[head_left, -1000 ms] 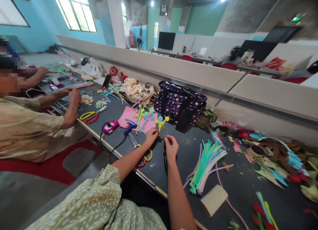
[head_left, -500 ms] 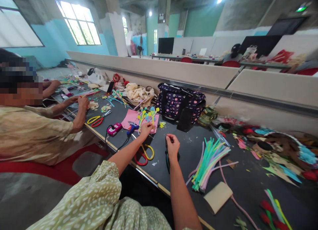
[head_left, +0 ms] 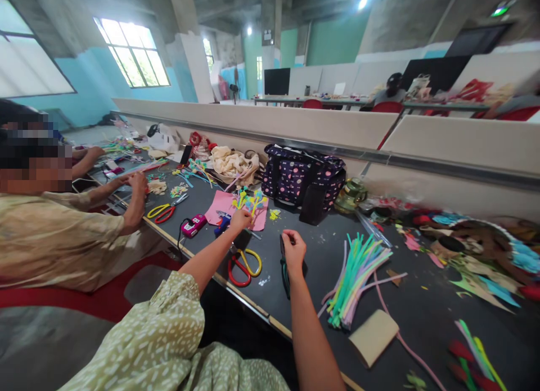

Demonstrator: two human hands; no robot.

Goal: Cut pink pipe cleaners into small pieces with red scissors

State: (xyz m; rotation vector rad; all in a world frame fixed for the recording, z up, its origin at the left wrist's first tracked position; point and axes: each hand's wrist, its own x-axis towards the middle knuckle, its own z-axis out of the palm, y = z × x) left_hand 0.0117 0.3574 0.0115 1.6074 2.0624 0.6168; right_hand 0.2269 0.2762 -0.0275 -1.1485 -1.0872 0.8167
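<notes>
My left hand (head_left: 241, 220) is closed, fingertips pinched at the stems of a small yellow and blue pipe-cleaner flower (head_left: 255, 201). It reaches over a pink sheet (head_left: 216, 206), where similar yellow and blue pieces lie close together. My right hand (head_left: 294, 248) is closed around dark-handled pliers (head_left: 285, 274), whose handles point down toward me; its fingers hide part of the tool. Beside my left forearm lie scissors (head_left: 239, 270) with red and yellow loops. A blue glue gun (head_left: 222, 224) rests just left of my left hand.
A bundle of pastel pipe cleaners (head_left: 356, 284) and a beige roll (head_left: 373, 337) lie at right. Behind stands a dark patterned bag (head_left: 301, 177), with a glass jar (head_left: 351, 195) beside it. A magenta device (head_left: 194, 225) lies left. A co-worker (head_left: 63, 228) sits at far left.
My left hand has shifted slightly left, and the flower at its fingertips sits lower over the pink sheet. My right hand stays in place with the pliers. The view has tilted a little.
</notes>
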